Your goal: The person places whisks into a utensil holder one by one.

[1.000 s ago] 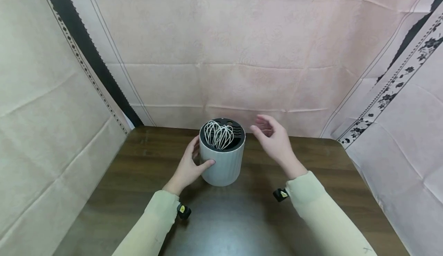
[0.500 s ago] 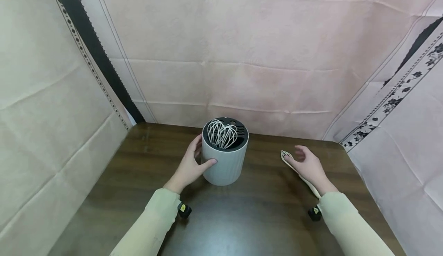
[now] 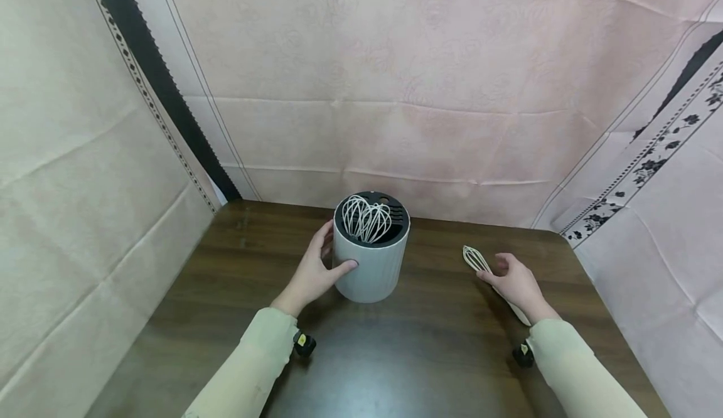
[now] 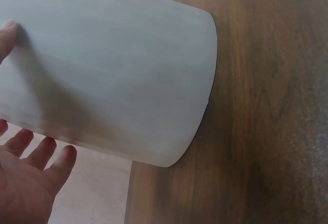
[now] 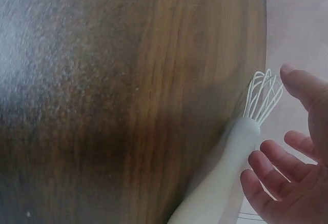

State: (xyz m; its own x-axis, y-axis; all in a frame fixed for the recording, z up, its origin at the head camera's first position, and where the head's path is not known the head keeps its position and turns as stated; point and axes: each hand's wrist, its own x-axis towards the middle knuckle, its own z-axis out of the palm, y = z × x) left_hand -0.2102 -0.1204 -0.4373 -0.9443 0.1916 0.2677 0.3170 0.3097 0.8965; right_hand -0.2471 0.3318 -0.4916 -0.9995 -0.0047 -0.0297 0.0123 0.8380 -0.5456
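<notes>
A pale grey ribbed utensil holder with a dark slotted lid stands upright on the table. White wire whisk heads stick up through the lid. My left hand holds the holder's left side, thumb on the front wall and fingers reaching behind; the left wrist view shows the grey wall between thumb and fingers. At the right lies a small whisk with a smooth off-white handle, its wire end pointing away. My right hand hovers close over it, fingers loosely bent and apart from the handle.
The dark brown wooden table has rounded far corners. A pale pinkish cloth hangs along its far edge, with more cloth panels at both sides, the right one bordered with black flowers.
My right hand has moved right and nearer to me, from beside the holder to over the small whisk, which has come into view. The left hand stays on the holder.
</notes>
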